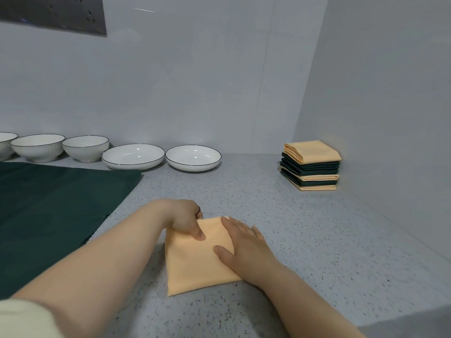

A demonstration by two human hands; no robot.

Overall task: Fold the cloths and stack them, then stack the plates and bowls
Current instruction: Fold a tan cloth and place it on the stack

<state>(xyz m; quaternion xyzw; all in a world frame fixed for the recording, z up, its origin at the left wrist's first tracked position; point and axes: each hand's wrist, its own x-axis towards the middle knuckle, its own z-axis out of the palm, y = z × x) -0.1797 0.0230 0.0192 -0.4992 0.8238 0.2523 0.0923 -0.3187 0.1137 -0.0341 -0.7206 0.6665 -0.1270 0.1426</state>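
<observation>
The grey speckled counter [305, 240] is the biggest thing here. On its left side lies a big dark green cloth [48, 203], spread out flat and not folded yet. Close to the person, in the middle, lies the orange cloth [195, 264], already folded small. It looks a bit longer from front to back than from side to side, though that is hard to tell, and its far corner points at the back wall. It is soft, light and floppy, so I think it should be held by its edges on both sides, or the layers may slide open. In the far right corner sits the pile of folded cloths [312, 167], orange and green. Two plates [133, 156] and some bowls [37, 147] wait in a row by the wall, not stacked. The right hand [244, 245] lies flat on the cloth, fingers straight, pressing down. The left hand [181, 219] pinches the far left edge, with its thumb on top.
</observation>
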